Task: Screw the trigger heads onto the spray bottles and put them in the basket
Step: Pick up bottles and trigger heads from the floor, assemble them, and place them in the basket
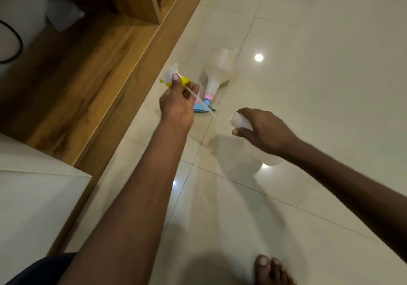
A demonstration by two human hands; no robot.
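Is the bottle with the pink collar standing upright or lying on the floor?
Lying. The bottle rests on its side on the tiled floor, with its pink collar and blue trigger head pointing toward the person.

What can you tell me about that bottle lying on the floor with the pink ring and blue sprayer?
The spray bottle is translucent whitish plastic and looks empty. It lies on its side on the glossy tiled floor, base pointing away, neck toward the person. A pink collar rings the neck, and a blue trigger head is already fitted on it, resting on the tile. The left hand partly covers the trigger head in this view; whether it touches cannot be told.
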